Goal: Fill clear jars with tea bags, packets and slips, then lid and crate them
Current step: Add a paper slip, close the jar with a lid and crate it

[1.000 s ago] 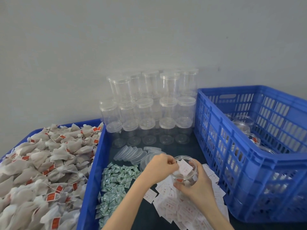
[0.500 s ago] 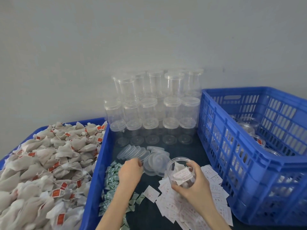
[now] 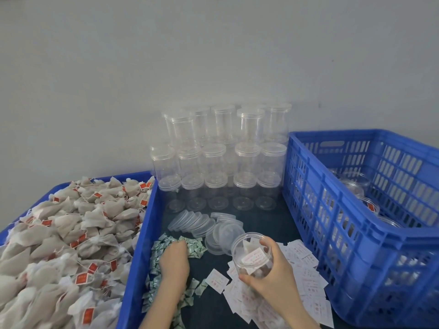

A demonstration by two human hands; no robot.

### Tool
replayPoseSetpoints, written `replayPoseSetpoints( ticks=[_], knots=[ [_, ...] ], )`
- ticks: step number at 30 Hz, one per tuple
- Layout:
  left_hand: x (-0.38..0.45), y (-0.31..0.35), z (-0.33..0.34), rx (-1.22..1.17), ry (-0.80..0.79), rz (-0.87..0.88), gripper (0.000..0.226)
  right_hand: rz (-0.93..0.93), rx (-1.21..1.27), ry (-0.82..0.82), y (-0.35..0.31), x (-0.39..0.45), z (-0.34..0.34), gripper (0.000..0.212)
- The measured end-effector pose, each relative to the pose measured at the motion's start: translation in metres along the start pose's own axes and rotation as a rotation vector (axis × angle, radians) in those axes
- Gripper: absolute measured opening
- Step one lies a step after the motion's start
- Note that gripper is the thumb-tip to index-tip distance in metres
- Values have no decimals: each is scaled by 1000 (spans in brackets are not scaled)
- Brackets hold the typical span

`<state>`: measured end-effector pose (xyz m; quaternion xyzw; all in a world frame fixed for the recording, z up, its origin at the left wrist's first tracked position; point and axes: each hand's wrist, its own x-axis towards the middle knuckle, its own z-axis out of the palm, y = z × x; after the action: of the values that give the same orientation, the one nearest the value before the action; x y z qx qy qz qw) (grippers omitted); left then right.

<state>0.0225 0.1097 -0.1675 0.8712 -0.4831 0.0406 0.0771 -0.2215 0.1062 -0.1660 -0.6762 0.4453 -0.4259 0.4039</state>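
Observation:
My right hand [image 3: 268,280] grips a clear open jar [image 3: 251,254], tilted toward me, with tea bags and a white slip with red print inside. My left hand [image 3: 174,258] rests knuckles-up on the heap of small green-and-white packets [image 3: 193,245], fingers curled down into them; whether it holds one is hidden. White slips [image 3: 306,271] lie scattered under and around my right hand. Loose clear lids [image 3: 202,222] lie fanned out beyond the packets. Tea bags with red tags [image 3: 71,233] fill the blue tray on the left.
Empty lidded clear jars [image 3: 223,157] are stacked in three tiers against the grey wall. A tall blue slatted crate [image 3: 356,210] stands at the right with several filled jars [image 3: 354,184] inside. The blue tray wall [image 3: 140,245] borders the dark work surface on the left.
My left hand left the jar mouth, swung left and came down onto the green packet heap. My right hand tilted the jar and shifted it slightly right.

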Motion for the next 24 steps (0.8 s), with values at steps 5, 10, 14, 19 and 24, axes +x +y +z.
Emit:
replayPoseSetpoints(
  ticks=[5, 10, 14, 19, 24],
  knots=[
    [-7, 11, -35, -200, 191, 36, 5, 4, 18, -10, -3, 3, 5, 87],
    [-25, 41, -97, -902, 193, 149, 20, 41, 40, 4, -6, 5, 11, 87],
    [-43, 65, -114, -955, -5, 370, 20, 5, -5, 18, -14, 3, 12, 82],
    [-51, 70, -107, -615, -82, 547, 4, 11, -9, 11, -24, 1, 8, 91],
    [-52, 64, -104, -652, -45, 564, 17, 12, 16, 16, -27, 1, 3, 91]
  ],
)
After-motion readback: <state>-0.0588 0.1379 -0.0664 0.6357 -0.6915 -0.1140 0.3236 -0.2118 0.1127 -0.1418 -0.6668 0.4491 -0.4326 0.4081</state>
